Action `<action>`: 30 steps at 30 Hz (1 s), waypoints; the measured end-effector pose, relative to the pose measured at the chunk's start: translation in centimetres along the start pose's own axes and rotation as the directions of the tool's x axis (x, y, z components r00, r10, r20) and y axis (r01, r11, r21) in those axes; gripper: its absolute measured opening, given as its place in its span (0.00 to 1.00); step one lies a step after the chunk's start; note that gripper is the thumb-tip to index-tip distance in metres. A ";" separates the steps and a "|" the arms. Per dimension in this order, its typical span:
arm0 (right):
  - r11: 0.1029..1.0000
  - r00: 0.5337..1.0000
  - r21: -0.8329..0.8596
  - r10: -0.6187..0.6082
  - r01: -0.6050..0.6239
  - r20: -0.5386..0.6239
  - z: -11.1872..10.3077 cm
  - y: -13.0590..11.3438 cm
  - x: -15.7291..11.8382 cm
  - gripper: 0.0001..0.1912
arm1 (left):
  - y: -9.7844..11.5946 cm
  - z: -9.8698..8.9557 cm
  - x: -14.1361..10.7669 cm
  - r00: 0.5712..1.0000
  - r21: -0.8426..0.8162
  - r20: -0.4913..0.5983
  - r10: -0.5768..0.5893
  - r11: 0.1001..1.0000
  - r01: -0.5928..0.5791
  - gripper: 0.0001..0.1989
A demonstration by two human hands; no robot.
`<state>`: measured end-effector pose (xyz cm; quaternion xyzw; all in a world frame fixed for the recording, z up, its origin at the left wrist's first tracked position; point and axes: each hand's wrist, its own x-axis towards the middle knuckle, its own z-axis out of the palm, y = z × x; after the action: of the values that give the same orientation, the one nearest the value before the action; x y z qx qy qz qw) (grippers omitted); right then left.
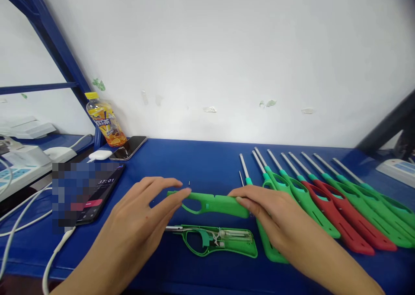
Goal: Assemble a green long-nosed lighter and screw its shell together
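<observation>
A green lighter shell half (223, 205) is held level above the table. My right hand (275, 213) pinches its right end between thumb and fingers. At the shell's narrow left end, my left hand (149, 217) has its thumb and fingers closed around it, partly hiding that end. Just below lies the other half of the utility lighter (220, 241), its open side up. Inside it show a clear fuel tank (238, 234), white wires and a teal trigger (205, 238). Its metal tube (174, 228) runs behind my left hand.
Several finished-looking green and red lighters (343, 217) lie in a row at the right. A small metal pin (189, 183) lies behind the shell. At the left are a phone (100, 195), a second phone (129, 147), a drink bottle (106, 122) and white cables (24, 208).
</observation>
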<state>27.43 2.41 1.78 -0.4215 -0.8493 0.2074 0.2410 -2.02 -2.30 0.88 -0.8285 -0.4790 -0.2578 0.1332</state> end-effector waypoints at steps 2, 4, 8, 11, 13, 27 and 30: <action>1.000 1.000 0.022 0.018 -0.017 -0.023 -0.3 0.0 0.1 0.17 | -0.3 -0.3 0.0 1.000 -0.051 0.024 0.020 0.999 -0.018 0.15; 0.999 0.999 0.044 0.023 -0.021 -0.034 -0.4 0.1 0.2 0.18 | -0.4 -0.3 0.0 0.998 -0.077 0.064 0.014 0.997 -0.009 0.15; 0.998 0.999 0.044 0.039 -0.038 -0.033 -0.1 0.2 0.2 0.18 | -0.2 -0.1 -0.1 0.996 -0.028 0.086 0.004 1.000 -0.002 0.20; 0.999 0.999 -0.011 0.039 -0.039 0.000 0.5 0.1 -0.2 0.11 | 0.1 0.2 -0.3 0.993 -0.021 0.121 0.002 1.000 0.000 0.19; 0.998 0.998 -0.053 0.044 -0.042 0.046 0.9 0.0 -0.5 0.15 | 0.4 0.4 -0.3 0.981 -0.036 0.191 -0.026 0.999 0.034 0.17; 0.969 0.980 -0.248 0.059 -0.011 0.189 1.8 -1.5 -1.0 0.17 | 1.2 0.2 -0.2 0.875 -0.204 0.478 -0.079 0.959 0.198 0.15; 0.964 0.977 -0.266 0.055 0.001 0.204 2.3 -1.1 -0.7 0.20 | 1.0 0.5 -0.6 0.867 -0.171 0.493 -0.066 0.970 0.171 0.20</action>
<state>25.76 0.90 0.43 -0.4371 -0.8842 0.1388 0.0889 -1.23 -2.99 0.18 -0.8447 -0.5174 -0.0990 -0.0945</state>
